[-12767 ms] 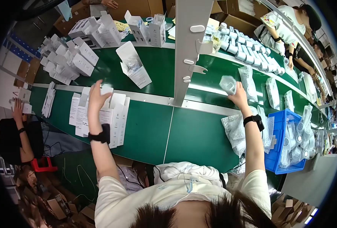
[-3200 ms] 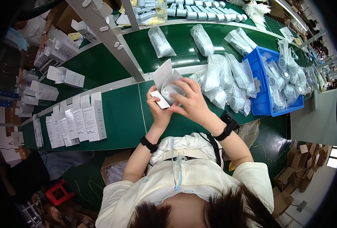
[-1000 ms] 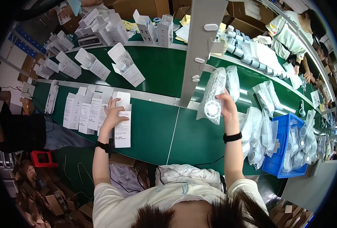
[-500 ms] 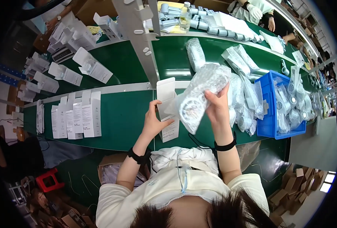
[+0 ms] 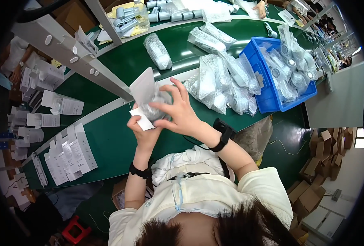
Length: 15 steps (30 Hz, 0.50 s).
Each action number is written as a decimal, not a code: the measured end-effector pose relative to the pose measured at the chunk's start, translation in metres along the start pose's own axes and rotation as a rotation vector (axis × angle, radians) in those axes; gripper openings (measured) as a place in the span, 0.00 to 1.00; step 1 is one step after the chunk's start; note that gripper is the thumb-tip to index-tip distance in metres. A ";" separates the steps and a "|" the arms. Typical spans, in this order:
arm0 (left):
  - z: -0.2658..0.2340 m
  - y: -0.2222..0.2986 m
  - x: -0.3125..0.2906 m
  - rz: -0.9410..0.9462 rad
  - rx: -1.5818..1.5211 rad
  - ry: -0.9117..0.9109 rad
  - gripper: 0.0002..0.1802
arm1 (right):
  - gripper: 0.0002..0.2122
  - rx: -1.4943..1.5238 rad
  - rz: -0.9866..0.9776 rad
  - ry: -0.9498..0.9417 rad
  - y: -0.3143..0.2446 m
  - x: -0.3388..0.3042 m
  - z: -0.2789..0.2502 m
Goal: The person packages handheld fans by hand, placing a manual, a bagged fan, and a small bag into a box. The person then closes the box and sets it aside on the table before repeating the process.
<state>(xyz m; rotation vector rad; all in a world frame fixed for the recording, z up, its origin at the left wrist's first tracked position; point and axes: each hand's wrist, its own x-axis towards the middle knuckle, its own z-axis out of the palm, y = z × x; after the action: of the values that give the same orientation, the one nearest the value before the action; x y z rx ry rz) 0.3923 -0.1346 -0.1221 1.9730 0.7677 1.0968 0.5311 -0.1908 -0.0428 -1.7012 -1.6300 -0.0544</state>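
Note:
A small white carton (image 5: pixel 142 88) with its flaps up is held above the table's front edge. My left hand (image 5: pixel 146 133) is closed round its lower part, thumb near a white flap. In the carton's mouth sits a clear bubble-wrapped package (image 5: pixel 160 100), mostly hidden by the carton and my fingers. My right hand (image 5: pixel 182 110) curves over the package from the right, its fingertips and thumb against the wrap and the carton's edge. What is inside the wrap cannot be made out here.
Several bubble-wrapped packages (image 5: pixel 216 78) lie right of my hands, beside a blue bin (image 5: pixel 268 104) heaped with more. White cartons (image 5: pixel 71 153) stand in a row at the left. A metal post (image 5: pixel 73 53) rises just beyond my hands. Grey cylindrical parts (image 5: pixel 182 15) and a bottle lie farther back.
The view has turned right. My right hand has brought the bubble-wrapped package left into the carton's open end. My left hand has lifted and tilted the carton, which stood on the table.

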 end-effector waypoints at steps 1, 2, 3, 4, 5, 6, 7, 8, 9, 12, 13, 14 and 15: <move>-0.005 -0.007 0.003 -0.048 -0.061 0.031 0.40 | 0.19 0.021 -0.019 0.041 0.001 -0.010 -0.013; -0.010 -0.017 0.000 -0.108 -0.116 0.063 0.39 | 0.15 0.052 -0.034 0.072 0.006 -0.021 -0.024; -0.010 -0.022 -0.002 -0.166 -0.181 0.086 0.38 | 0.11 0.044 0.061 0.183 0.020 -0.038 -0.035; -0.012 -0.027 -0.006 -0.172 -0.182 0.079 0.38 | 0.09 0.021 0.234 0.336 0.043 -0.059 -0.039; -0.015 -0.032 -0.015 -0.166 -0.181 0.072 0.38 | 0.10 -0.053 0.448 0.439 0.070 -0.083 -0.046; -0.021 -0.035 -0.022 -0.158 -0.178 0.067 0.38 | 0.11 -0.114 0.660 0.573 0.094 -0.103 -0.054; -0.025 -0.036 -0.026 -0.145 -0.176 0.066 0.38 | 0.11 -0.263 0.719 0.629 0.130 -0.137 -0.063; -0.028 -0.035 -0.027 -0.144 -0.177 0.065 0.38 | 0.12 -0.511 0.779 0.612 0.165 -0.169 -0.071; -0.030 -0.033 -0.030 -0.167 -0.197 0.050 0.38 | 0.14 -0.762 0.832 0.587 0.194 -0.197 -0.077; -0.040 -0.022 -0.029 -0.217 -0.214 0.038 0.38 | 0.22 -0.787 1.085 0.270 0.251 -0.252 -0.073; -0.042 -0.017 -0.024 -0.189 -0.208 0.038 0.36 | 0.22 -0.772 1.073 0.262 0.256 -0.256 -0.073; -0.047 -0.013 -0.020 -0.167 -0.187 0.050 0.34 | 0.22 -0.731 1.143 0.234 0.251 -0.249 -0.070; -0.050 -0.006 -0.016 -0.142 -0.174 0.056 0.32 | 0.22 -0.699 1.216 0.210 0.249 -0.246 -0.073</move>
<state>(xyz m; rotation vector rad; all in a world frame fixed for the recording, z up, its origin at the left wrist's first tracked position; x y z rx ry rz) 0.3405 -0.1280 -0.1162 1.7218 0.8013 1.0995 0.7357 -0.4089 -0.2389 -2.8264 -0.1983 -0.2080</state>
